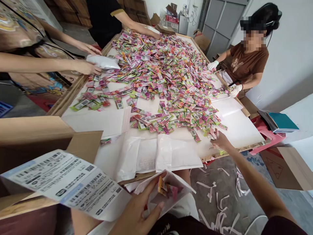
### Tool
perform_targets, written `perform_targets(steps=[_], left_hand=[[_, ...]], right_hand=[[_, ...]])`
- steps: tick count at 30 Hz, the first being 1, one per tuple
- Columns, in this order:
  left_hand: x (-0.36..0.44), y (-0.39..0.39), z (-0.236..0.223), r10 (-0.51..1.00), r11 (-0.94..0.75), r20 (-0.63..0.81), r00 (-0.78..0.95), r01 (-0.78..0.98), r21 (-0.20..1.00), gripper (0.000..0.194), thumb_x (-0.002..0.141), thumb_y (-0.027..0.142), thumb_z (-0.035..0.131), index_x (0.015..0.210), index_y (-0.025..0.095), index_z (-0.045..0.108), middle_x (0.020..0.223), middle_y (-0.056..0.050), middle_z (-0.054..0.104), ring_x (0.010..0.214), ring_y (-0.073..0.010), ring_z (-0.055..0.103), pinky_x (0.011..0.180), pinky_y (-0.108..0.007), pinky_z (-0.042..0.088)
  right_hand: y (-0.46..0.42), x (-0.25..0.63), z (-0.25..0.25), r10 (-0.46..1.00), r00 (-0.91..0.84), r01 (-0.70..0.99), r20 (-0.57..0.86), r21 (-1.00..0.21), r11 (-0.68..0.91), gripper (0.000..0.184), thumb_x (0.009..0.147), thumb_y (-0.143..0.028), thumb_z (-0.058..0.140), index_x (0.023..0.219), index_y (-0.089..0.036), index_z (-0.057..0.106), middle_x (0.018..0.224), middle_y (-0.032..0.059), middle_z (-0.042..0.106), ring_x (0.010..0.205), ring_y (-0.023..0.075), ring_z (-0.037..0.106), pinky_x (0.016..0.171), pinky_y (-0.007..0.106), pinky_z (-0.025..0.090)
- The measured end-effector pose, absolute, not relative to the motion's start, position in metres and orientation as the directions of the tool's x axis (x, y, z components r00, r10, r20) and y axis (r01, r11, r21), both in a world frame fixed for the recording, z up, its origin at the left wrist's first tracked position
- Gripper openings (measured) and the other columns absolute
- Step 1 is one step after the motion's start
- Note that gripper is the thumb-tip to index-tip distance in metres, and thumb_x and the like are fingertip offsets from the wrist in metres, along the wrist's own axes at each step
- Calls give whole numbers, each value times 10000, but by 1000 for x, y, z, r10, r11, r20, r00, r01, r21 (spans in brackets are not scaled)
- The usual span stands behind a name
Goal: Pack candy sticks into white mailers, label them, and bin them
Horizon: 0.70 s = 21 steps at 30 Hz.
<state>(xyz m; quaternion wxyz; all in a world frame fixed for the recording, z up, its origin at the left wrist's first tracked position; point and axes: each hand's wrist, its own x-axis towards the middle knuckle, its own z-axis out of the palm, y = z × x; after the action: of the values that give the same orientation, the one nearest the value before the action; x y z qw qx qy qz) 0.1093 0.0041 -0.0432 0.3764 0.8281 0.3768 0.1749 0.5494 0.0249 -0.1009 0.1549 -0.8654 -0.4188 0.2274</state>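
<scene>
My left hand (144, 204) is closed on the edge of a white mailer bag (179, 199) at the bottom centre. The bag's mouth gapes, and an orange packet (162, 186) and a pink one show inside. Beside that hand hangs a sheet of printed barcode labels (70, 182); whether my fingers also grip it is hidden. Over the table's near right edge, my right hand (220, 141) is closed around a few small pink and green packets (212, 133). A large heap of such packets (161, 78) covers the table. White mailers (181, 155) lie along its near edge.
An open cardboard box (85, 147) stands at the left, close to the table (244, 129). Two people work at the far left, one holding a white pouch (104, 62). Another person with white gloves (236, 90) sits at the right. Paper strips (221, 218) litter the floor.
</scene>
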Motion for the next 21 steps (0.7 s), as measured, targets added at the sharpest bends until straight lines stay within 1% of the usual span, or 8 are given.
perform_targets(steps=[1, 3, 7, 10, 13, 15, 18, 21], left_hand=[[111, 5, -42, 745, -441, -2, 667, 496, 748, 568, 934, 330, 511, 1492, 282, 417, 1479, -57, 547, 1321, -287, 544, 1063, -420, 470], [114, 5, -42, 733, -455, -10, 680, 501, 736, 595, 938, 331, 503, 1517, 281, 374, 1478, -61, 547, 1305, -290, 560, 1040, -411, 491], [117, 2, -45, 707, -504, 44, 705, 460, 731, 649, 947, 303, 460, 1562, 280, 255, 1520, -60, 498, 1352, -266, 512, 1088, -411, 441], [117, 3, -42, 727, -495, 57, 684, 466, 734, 653, 923, 267, 471, 1550, 278, 290, 1532, -55, 484, 1364, -274, 496, 1101, -423, 426], [122, 6, -30, 757, -436, 10, 654, 494, 752, 634, 900, 253, 492, 1521, 246, 366, 1494, -69, 529, 1338, -295, 521, 1085, -435, 445], [128, 8, -21, 753, -396, -40, 656, 502, 769, 627, 892, 241, 496, 1509, 226, 388, 1476, -74, 549, 1321, -293, 537, 1084, -438, 445], [138, 8, -14, 730, -375, -77, 679, 492, 786, 632, 885, 235, 499, 1506, 209, 385, 1494, -72, 528, 1340, -277, 517, 1109, -433, 415], [143, 7, -14, 725, -366, -87, 684, 488, 793, 653, 873, 246, 506, 1511, 202, 372, 1498, -82, 521, 1362, -282, 492, 1115, -440, 410]], right_hand=[[36, 534, -101, 813, 539, 652, -221, -501, -569, 369, 696, -304, 693, 1029, -173, 601, 895, 31, 693, 730, 160, 630, 593, 220, 430], [62, 506, -102, 826, 532, 655, -184, -529, -540, 329, 705, -316, 700, 989, -175, 610, 913, 47, 702, 774, 176, 643, 613, 228, 438], [90, 480, -103, 798, 536, 656, -274, -461, -598, 161, 665, -235, 734, 684, -158, 594, 641, 56, 657, 689, 202, 642, 582, 239, 416], [75, 492, -101, 793, 510, 632, -333, -481, -608, 178, 643, -188, 722, 567, -160, 564, 514, 37, 603, 571, 184, 613, 528, 237, 400], [46, 514, -95, 793, 511, 597, -332, -526, -605, 128, 702, -247, 675, 641, -155, 611, 578, 28, 642, 572, 166, 614, 519, 230, 408], [32, 525, -90, 790, 558, 553, -255, -596, -583, 158, 723, -310, 654, 709, -154, 635, 633, 20, 653, 606, 162, 613, 524, 231, 411], [27, 526, -78, 753, 638, 401, -160, -766, -502, 224, 610, -319, 735, 713, -150, 629, 594, -6, 602, 586, 158, 567, 503, 241, 400], [30, 504, -51, 727, 684, 155, -64, -961, -230, 380, 524, -322, 822, 799, -161, 614, 628, -34, 583, 560, 129, 528, 489, 244, 430]])
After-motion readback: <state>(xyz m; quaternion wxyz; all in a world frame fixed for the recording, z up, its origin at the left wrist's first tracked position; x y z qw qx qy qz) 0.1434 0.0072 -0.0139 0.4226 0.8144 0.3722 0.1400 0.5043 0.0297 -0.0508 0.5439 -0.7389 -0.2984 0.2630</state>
